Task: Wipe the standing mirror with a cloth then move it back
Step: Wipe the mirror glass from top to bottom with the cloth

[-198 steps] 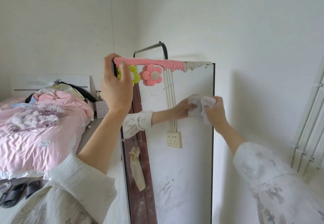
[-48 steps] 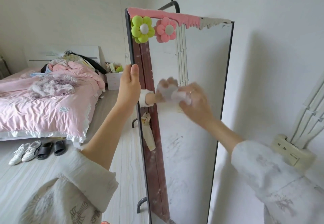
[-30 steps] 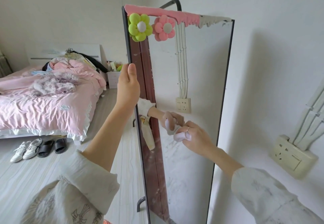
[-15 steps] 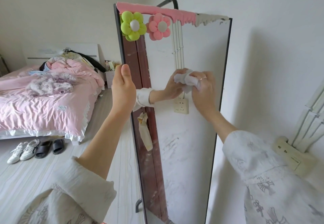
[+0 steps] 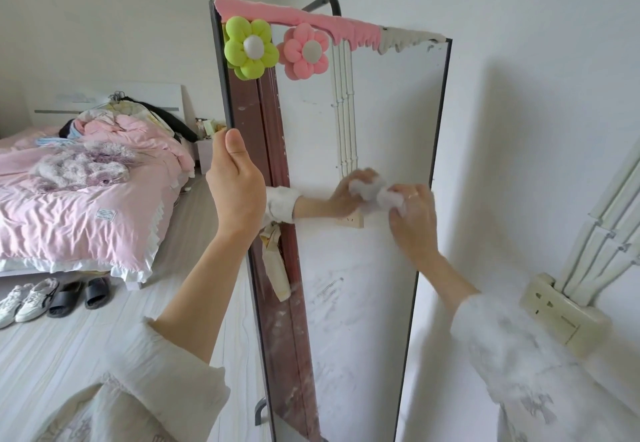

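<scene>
Item: standing mirror (image 5: 367, 151), upright beside the wall, angled out into the room. My left hand (image 5: 235, 185) grips its left frame edge, steadying. My right hand (image 5: 412, 215) bunches the cloth (image 5: 389, 196) against the glass at mid-height. Step: wiping. Lower glass looks smeared (I judge it next), downward strokes; moving back not yet due.
</scene>
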The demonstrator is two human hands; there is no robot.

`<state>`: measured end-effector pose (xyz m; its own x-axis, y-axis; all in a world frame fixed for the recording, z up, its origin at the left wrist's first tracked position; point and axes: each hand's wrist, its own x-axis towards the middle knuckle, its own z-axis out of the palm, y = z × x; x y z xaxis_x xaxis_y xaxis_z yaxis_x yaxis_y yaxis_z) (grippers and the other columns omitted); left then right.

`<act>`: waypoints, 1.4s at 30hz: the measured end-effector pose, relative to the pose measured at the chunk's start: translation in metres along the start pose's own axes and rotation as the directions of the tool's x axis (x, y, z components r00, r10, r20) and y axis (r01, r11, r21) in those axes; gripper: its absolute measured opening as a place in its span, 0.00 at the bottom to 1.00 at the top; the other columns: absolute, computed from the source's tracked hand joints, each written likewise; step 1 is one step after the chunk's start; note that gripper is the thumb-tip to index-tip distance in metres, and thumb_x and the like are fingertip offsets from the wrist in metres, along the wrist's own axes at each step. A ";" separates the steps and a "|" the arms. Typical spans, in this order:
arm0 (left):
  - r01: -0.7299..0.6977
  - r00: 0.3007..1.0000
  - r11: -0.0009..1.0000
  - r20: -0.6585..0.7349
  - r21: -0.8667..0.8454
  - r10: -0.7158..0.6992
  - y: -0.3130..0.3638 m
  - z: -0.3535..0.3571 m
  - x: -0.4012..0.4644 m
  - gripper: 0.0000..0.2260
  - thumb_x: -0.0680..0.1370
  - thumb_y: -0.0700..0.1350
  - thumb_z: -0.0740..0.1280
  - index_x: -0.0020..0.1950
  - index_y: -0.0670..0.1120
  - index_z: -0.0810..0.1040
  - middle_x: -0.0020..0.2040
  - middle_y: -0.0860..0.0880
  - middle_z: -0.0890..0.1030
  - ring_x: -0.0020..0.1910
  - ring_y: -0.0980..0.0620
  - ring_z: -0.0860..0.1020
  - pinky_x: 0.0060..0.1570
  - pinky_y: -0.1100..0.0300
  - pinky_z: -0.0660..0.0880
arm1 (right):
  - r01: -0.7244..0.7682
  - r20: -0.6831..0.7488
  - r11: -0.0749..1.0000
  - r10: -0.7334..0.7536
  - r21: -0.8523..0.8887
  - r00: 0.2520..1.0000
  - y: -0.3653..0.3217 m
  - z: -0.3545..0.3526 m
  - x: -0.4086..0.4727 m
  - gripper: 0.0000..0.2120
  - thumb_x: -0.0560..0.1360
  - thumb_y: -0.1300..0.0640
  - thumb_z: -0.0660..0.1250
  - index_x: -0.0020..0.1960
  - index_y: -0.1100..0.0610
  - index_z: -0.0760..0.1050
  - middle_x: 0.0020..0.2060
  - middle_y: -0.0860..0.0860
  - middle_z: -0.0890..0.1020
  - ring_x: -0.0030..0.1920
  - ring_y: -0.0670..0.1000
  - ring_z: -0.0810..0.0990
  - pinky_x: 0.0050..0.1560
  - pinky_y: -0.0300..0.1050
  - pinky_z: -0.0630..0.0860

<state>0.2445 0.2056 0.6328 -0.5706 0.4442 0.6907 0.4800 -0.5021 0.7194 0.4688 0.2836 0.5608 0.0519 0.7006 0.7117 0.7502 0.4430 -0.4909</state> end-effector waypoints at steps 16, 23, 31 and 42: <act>0.022 0.998 1.000 -0.053 0.021 -0.021 -0.003 0.002 0.003 0.16 0.83 0.45 0.48 0.34 0.52 0.58 0.29 0.54 0.61 0.25 0.63 0.64 0.28 0.69 0.62 | -0.079 0.151 0.993 0.091 -0.088 0.984 0.040 0.036 -0.069 0.15 0.69 0.71 0.61 0.50 0.58 0.79 0.49 0.53 0.74 0.53 0.57 0.74 0.48 0.42 0.70; 0.007 0.998 0.998 -0.066 0.055 -0.003 0.003 0.006 -0.004 0.15 0.83 0.46 0.47 0.36 0.52 0.59 0.27 0.55 0.60 0.24 0.62 0.66 0.25 0.66 0.58 | -0.075 -0.162 0.991 0.057 -0.111 0.985 0.012 -0.010 0.024 0.17 0.70 0.68 0.59 0.57 0.62 0.74 0.55 0.60 0.74 0.57 0.60 0.71 0.48 0.48 0.70; 0.008 0.996 0.999 -0.088 0.054 -0.003 0.001 0.005 -0.002 0.16 0.83 0.45 0.48 0.34 0.54 0.57 0.27 0.55 0.61 0.25 0.63 0.66 0.27 0.67 0.60 | -0.118 -0.231 0.987 0.091 -0.109 0.969 0.006 0.001 0.057 0.13 0.73 0.67 0.58 0.56 0.65 0.74 0.57 0.59 0.74 0.58 0.59 0.71 0.46 0.45 0.66; 0.030 0.996 0.998 -0.083 0.053 -0.026 -0.001 0.006 -0.002 0.16 0.82 0.46 0.47 0.34 0.53 0.57 0.27 0.54 0.61 0.25 0.61 0.65 0.28 0.62 0.58 | -0.298 0.135 0.918 0.341 -0.261 0.930 0.082 0.011 -0.036 0.15 0.73 0.65 0.59 0.56 0.56 0.77 0.52 0.59 0.76 0.52 0.61 0.76 0.48 0.48 0.71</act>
<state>0.2495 0.2099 0.6306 -0.6364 0.3936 0.6634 0.4973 -0.4481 0.7429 0.5216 0.3007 0.4893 0.2146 0.8785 0.4268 0.8455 0.0516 -0.5314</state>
